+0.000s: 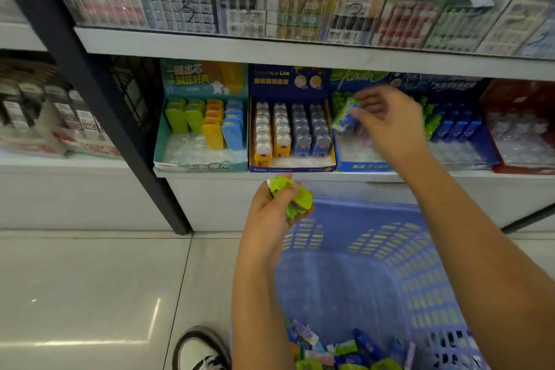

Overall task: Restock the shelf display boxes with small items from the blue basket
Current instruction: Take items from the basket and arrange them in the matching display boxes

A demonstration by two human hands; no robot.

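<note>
- Up at the shelf, the right hand pinches a green-and-white packet between thumb and fingertips, tilted over the blue "Kada" display box; that box already holds green items at the back, so this looks like the matching slot.
- Lower down, the left hand curls round a small bunch of lime-green items, palm turned partly up. It seems to serve as a reserve, so the other hand can feed pieces in one at a time.
- Under both forearms stands the blue basket, on the floor just before the shelf; loose green, blue and purple pieces lie at its bottom, so stock is left to place.
- Left of the target sit a navy box with full rows of white and blue pieces, and a teal box with green, orange and blue ones and bare space at the front.
- Motion blur around the packet hides exactly where its lower end touches.
</note>
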